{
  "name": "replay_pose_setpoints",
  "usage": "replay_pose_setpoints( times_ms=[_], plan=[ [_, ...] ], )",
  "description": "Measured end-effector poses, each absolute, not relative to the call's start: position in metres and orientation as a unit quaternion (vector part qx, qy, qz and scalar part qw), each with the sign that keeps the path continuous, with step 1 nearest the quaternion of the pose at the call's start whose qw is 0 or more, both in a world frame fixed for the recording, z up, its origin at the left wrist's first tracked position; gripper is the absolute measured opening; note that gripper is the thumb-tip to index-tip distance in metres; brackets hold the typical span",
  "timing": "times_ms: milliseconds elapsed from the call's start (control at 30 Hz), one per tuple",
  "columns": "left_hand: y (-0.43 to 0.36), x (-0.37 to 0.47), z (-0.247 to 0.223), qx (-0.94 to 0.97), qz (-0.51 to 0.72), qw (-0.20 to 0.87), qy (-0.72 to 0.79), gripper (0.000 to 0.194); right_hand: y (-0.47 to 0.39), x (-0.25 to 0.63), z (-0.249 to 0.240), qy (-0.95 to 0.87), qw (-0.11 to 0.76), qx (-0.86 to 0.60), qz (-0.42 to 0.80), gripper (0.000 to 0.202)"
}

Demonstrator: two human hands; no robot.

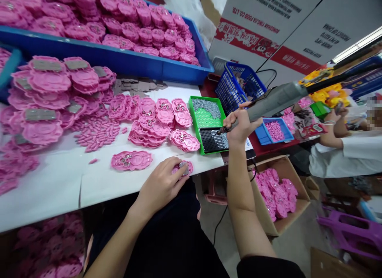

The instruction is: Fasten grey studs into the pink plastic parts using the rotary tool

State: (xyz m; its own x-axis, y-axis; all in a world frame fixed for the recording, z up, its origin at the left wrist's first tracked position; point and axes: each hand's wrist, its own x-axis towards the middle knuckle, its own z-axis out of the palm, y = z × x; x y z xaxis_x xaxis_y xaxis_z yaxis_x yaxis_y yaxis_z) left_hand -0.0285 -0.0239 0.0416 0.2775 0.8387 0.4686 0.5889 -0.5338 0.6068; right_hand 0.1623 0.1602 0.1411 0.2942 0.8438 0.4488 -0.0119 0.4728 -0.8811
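Observation:
My right hand (pixel 240 124) is wrapped round a grey electric screwdriver (pixel 273 100), its tip down at the black perforated screw plate (pixel 210 141) in the green tray (pixel 195 128). Small silver screws (pixel 205 107) lie in that tray. At the table's front edge my left hand (pixel 164 180) presses its fingers on a pink plastic part (pixel 188 166) with a grey piece on it; the hand covers much of the part. Left of it, a pink shell (pixel 131 160) with metal contacts lies flat. More pink shells (pixel 151 130) are stacked behind.
A long blue bin (pixel 179 71) of pink shells stands at the back. Piles of pink shells (pixel 44 122) and small pink pieces (pixel 97 132) lie left. Right are a blue basket (pixel 229 87), a cardboard box (pixel 276 230) of pink parts and a co-worker's arm (pixel 331 134).

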Motion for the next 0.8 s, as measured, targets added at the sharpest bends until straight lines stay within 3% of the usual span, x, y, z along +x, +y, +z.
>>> replay_pose_setpoints(
  times_ms=[800],
  plan=[
    [-0.0238, -0.0294, 0.0408, 0.78, 0.399, 0.155, 0.457, 0.025, 0.1649, 0.1638, 0.1352, -0.499, 0.698, -0.409, 0.312, 0.014]
  ],
)
